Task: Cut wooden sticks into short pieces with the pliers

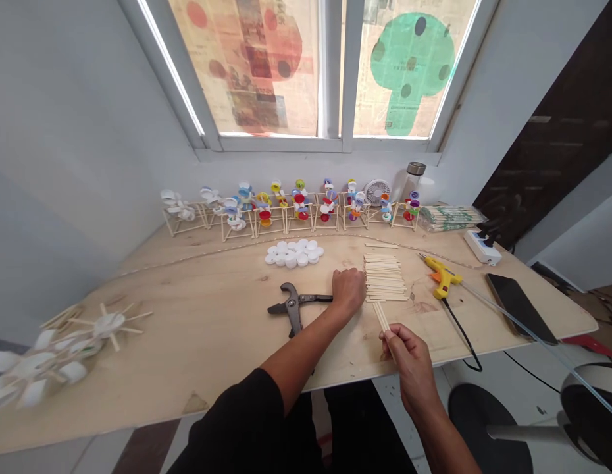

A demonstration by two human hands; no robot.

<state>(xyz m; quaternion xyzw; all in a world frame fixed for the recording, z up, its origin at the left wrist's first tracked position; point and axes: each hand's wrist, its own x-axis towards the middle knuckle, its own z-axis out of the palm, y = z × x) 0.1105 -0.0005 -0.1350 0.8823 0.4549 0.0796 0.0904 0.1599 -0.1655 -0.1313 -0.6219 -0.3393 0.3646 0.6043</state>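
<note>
My right hand [409, 359] grips a small bundle of thin wooden sticks [381, 316], which points up and away from it near the table's front edge. My left hand [349, 289] is closed in a fist against the left side of a row of wooden sticks [383, 276] laid flat. Its fingertips are hidden, so I cannot make out what they hold. Beside that fist lie hand cutters [292, 304] with dark jaws; one handle reaches up to the hand. Beyond them sits a cluster of white bottle caps [293, 253]. A single stick [381, 245] lies behind the row.
A yellow glue gun [441, 276], a phone [520, 308] and a power strip [482, 247] lie right. Small stick-frame wheels with coloured caps [300, 205] line the back, with a fan [378, 192] and bottle [413, 181]. White-cap wheels [37, 365] stand left.
</note>
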